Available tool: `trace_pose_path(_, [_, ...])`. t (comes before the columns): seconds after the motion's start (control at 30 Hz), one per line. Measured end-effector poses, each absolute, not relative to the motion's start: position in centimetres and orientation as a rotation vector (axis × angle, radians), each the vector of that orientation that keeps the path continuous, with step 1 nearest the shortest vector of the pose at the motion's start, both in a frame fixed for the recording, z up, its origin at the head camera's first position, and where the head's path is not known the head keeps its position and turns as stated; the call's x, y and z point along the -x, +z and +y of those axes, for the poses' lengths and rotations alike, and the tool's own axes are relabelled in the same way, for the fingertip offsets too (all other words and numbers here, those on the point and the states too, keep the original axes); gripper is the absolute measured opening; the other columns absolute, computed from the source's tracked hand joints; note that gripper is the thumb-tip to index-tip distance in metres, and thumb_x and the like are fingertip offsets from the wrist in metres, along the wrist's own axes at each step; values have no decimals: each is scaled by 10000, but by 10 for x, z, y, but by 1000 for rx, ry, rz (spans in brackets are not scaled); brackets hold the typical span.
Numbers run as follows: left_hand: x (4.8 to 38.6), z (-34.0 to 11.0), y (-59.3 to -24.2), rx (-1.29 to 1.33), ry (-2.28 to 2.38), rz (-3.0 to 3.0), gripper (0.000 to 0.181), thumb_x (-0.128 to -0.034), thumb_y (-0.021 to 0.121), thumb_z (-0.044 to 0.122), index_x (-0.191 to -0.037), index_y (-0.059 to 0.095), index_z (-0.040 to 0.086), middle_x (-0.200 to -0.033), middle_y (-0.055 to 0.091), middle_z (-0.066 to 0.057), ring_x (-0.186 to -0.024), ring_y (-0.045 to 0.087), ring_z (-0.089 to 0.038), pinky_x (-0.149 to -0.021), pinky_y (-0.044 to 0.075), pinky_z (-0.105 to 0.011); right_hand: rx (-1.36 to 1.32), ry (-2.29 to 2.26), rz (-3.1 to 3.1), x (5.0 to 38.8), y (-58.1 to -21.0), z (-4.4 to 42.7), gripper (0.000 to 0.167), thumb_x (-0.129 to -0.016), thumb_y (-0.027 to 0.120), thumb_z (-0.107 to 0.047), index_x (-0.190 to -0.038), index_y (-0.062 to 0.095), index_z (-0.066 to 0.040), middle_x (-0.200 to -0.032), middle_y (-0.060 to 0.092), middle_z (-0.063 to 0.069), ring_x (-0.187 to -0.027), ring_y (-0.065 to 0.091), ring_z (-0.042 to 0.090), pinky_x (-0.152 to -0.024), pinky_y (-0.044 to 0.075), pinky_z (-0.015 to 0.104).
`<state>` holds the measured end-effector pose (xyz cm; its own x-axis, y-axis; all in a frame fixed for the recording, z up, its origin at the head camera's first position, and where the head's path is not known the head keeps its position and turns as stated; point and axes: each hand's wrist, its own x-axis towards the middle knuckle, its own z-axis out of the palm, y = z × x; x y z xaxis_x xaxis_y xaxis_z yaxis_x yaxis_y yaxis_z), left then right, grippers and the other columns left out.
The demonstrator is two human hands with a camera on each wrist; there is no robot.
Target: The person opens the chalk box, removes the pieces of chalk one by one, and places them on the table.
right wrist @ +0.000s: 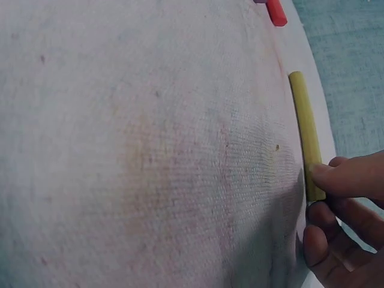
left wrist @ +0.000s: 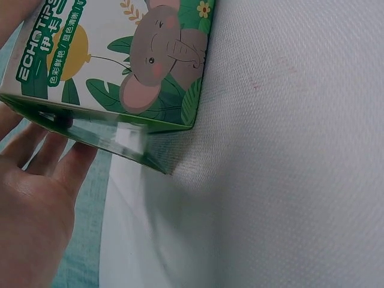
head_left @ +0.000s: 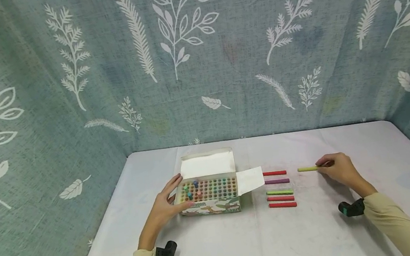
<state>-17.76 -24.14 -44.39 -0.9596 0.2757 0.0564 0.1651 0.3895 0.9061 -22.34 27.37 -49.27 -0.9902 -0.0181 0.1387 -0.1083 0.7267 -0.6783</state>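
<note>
On the left of the table is an open chalk box (head_left: 210, 207), printed with an elephant and leaves, its lid and side flap folded out. Inside, round chalk ends fill a grid, and several sticks stand higher than the rest. My left hand (head_left: 164, 205) grips the box's left end, thumb at the front edge and fingers round the far side. At the right, a yellow chalk stick (right wrist: 306, 120) lies pinched by one end between thumb and fingers of my right hand (head_left: 339, 169). The stick points left, at or just above the cloth; which one I cannot tell.
Between box and right hand lie several chalk sticks in a column: red (head_left: 275, 173), purple (head_left: 278, 181), green (head_left: 280, 193), and two more reddish ones, the lowest red stick (head_left: 283, 205) nearest me. A white cloth covers the table (head_left: 246, 245); a patterned curtain (head_left: 237, 74) hangs behind.
</note>
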Motion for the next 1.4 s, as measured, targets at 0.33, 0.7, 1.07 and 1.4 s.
trace_pose_path(0.33, [180, -242, -449, -408, 1624, 2542, 867, -786, 792, 174, -1486, 294, 58, -1552, 177, -48, -1422, 145, -312, -1107, 242, -550, -111, 1105, -2825, 223, -486, 273, 127, -817, 690, -14, -933, 703, 38, -870, 658, 153, -706, 566, 217, -557, 481, 295])
trace_pose_path(0.7, [178, -243, -446, -413, 1608, 2557, 860, -791, 789, 187, -1484, 298, 53, -1556, 171, -72, -1424, 137, -312, -1106, 254, -540, -222, 1117, -2776, 224, -463, 257, 154, -834, 684, -21, -972, 700, 46, -944, 667, 184, -807, 604, 305, -631, 528, 370])
trace_pose_path(1.07, [191, -254, -475, -398, 1605, 2592, 866, -773, 801, 289, -1489, 326, 181, -1557, 178, 28, -1428, 142, -260, -1112, 257, -523, -348, 1145, -2697, 222, -436, 233, 112, -830, 707, -19, -940, 706, 1, -949, 668, 157, -815, 610, 297, -630, 512, 346])
trace_pose_path(1.4, [192, -255, -475, -431, 1627, 2577, 851, -778, 799, 269, -1485, 335, 172, -1551, 194, 40, -1429, 140, -248, -1111, 259, -519, -492, 1181, -2627, 220, -419, 209, 101, -840, 696, -17, -939, 712, -32, -941, 674, 124, -806, 622, 270, -628, 533, 340])
